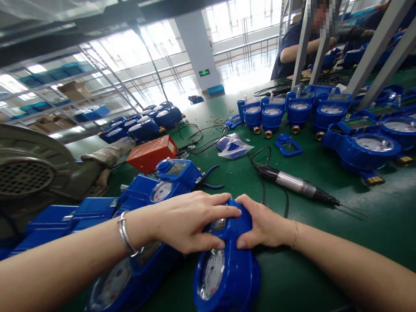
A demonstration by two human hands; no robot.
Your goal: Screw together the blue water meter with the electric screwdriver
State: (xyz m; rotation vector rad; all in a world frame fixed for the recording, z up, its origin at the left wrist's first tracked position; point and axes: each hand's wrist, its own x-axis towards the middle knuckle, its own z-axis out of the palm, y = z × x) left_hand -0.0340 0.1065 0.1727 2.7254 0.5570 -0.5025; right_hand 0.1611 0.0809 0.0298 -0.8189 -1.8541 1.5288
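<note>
A blue water meter [238, 277] with a round white dial stands on the green tabletop at the lower middle. My left hand [198, 221] grips its upper part from the left, with fingers across the top and the thumb near the dial. From the right, my right hand [261, 223] holds the same meter, its thumb and fingers against the blue side. The fingers cover part of the small display. Another blue meter [112, 284] lies under my left forearm, partly hidden by it.
An electric screwdriver [295, 184] with a cable lies at right, beyond my right hand. Behind are an orange box [151, 154], a plastic bag [233, 146], pliers [211, 177] and several blue meters [299, 110]. A person [292, 52] works at the back right.
</note>
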